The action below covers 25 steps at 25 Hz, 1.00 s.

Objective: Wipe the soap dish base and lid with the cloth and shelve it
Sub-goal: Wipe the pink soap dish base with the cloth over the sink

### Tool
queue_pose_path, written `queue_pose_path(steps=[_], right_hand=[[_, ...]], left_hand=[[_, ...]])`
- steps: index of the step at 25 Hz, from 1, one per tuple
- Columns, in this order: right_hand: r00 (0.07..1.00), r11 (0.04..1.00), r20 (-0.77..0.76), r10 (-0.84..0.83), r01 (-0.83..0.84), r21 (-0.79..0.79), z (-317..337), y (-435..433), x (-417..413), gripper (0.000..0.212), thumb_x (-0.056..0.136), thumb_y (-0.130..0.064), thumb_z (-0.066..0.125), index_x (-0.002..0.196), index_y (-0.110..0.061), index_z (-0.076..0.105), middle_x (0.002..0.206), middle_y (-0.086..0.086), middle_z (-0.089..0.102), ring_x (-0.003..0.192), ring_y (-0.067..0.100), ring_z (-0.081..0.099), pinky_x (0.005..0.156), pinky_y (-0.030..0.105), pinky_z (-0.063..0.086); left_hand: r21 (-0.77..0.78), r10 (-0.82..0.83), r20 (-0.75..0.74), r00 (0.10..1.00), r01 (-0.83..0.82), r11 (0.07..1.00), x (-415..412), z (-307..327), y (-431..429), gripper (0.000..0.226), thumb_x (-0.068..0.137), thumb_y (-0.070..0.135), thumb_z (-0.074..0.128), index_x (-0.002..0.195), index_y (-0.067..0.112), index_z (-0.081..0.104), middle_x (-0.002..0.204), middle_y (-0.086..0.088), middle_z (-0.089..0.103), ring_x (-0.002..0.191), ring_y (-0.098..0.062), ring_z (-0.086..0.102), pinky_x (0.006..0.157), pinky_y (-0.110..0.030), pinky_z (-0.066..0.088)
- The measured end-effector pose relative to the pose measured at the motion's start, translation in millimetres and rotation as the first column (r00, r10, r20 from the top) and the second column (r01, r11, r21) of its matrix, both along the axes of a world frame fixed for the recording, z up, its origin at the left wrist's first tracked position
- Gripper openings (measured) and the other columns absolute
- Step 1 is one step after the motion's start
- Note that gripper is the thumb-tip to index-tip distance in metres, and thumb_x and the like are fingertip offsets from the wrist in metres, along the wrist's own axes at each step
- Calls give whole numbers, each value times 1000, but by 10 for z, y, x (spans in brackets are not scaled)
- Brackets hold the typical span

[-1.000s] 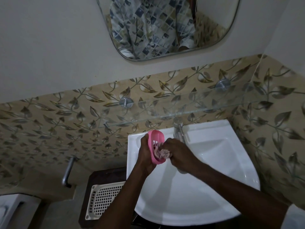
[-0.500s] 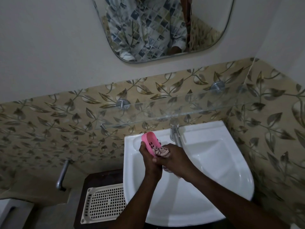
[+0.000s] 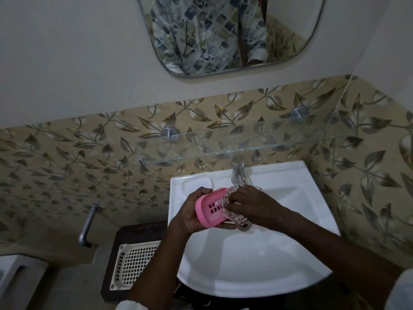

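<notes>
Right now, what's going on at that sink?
A person is cleaning a pink soap dish over the white sink. The left hand holds the dish, slotted side up, while the right hand presses a patterned cloth against it. The glass shelf above is where it goes; it isn't there yet.

The soap dish (image 3: 211, 208) in the left hand (image 3: 190, 212) looks like smooth pink plastic with a soft sheen and slotted holes, while the cloth (image 3: 232, 204) under the right hand (image 3: 252, 205) is a thin, limp, patterned fabric, matt against it. The sink (image 3: 257, 260) is glossy white ceramic, the tap (image 3: 238, 172) and the shelf's round wall mounts (image 3: 169, 133) are shiny metal, and the shelf (image 3: 234, 142) itself is clear glass. The wall tiles (image 3: 67, 153) carry a smooth leaf print, the basket (image 3: 134, 265) is cream perforated plastic on dark wood, and the mirror (image 3: 223, 34) is bright and reflective.
</notes>
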State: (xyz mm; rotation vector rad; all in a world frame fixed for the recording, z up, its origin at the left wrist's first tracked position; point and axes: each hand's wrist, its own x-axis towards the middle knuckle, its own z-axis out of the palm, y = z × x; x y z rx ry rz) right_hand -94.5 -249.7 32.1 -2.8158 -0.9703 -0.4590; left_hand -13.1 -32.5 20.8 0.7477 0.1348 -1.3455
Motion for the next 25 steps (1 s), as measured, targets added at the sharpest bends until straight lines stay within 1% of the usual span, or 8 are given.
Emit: queue_pose_path(steps=[6, 9, 11, 13, 16, 19, 23, 25], right_hand=[[994, 987, -7, -107, 107, 118, -229, 214, -204, 35, 79, -4, 60, 113, -13, 68, 109, 9, 68, 99, 31, 63, 84, 40, 53], [980, 963, 6, -198, 193, 189, -209, 300, -221, 36, 68, -3, 78, 103, -13, 74, 102, 7, 71, 96, 31, 65, 84, 39, 54], [993, 972, -7, -114, 113, 204, -237, 368, -218, 35, 68, -2, 78, 101, -12, 73, 102, 8, 71, 97, 31, 65, 86, 40, 53], [999, 987, 22, -44, 40, 154, -236, 302, -187, 27, 79, -4, 72, 104, -14, 72, 104, 6, 71, 99, 29, 63, 90, 41, 51], [984, 955, 48, -174, 157, 252, -270, 292, -162, 25, 79, -2, 72, 102, -10, 73, 102, 9, 71, 97, 31, 63, 85, 43, 53], [999, 987, 47, 8, -15, 159, -300, 354, -158, 24, 87, -2, 62, 107, -11, 71, 106, 8, 70, 102, 29, 60, 94, 42, 49], [982, 959, 28, -185, 174, 226, -216, 284, -142, 23, 76, -1, 72, 97, -9, 74, 96, 11, 72, 93, 33, 66, 90, 42, 52], [991, 970, -20, -131, 133, 205, -229, 358, -194, 34, 70, 2, 77, 102, -10, 74, 100, 10, 73, 93, 31, 67, 89, 41, 55]], left_hand=[[112, -4, 80, 997, -5, 994, -25, -89, 64, 50, 87, 31, 58, 128, 4, 62, 125, -22, 60, 112, -39, 56, 113, -58, 29], [41, 80, 89, 993, -84, 996, -135, -167, 13, 51, 85, 34, 63, 126, 3, 66, 126, -21, 64, 111, -38, 62, 103, -56, 45], [29, 152, 90, 984, -155, 987, -170, -234, 1, 52, 90, 40, 61, 125, 2, 67, 125, -21, 66, 109, -34, 66, 98, -48, 51], [45, 173, 101, 980, -179, 983, -183, -236, -8, 53, 96, 43, 53, 127, 3, 65, 128, -22, 65, 112, -34, 66, 97, -48, 52], [50, 175, 105, 979, -181, 982, -140, -208, -14, 53, 98, 45, 50, 128, 3, 65, 129, -22, 64, 113, -36, 65, 97, -51, 52], [69, 186, 112, 976, -195, 978, -148, -206, -8, 52, 90, 40, 64, 123, 0, 67, 121, -23, 67, 107, -35, 68, 92, -46, 55], [75, 227, 120, 967, -237, 969, -130, -235, -46, 49, 92, 37, 61, 127, 2, 65, 126, -23, 64, 110, -36, 65, 96, -51, 52], [81, 271, 147, 951, -284, 955, -115, -275, -54, 42, 91, 38, 60, 116, 8, 73, 116, -20, 70, 103, -32, 70, 87, -45, 58]])
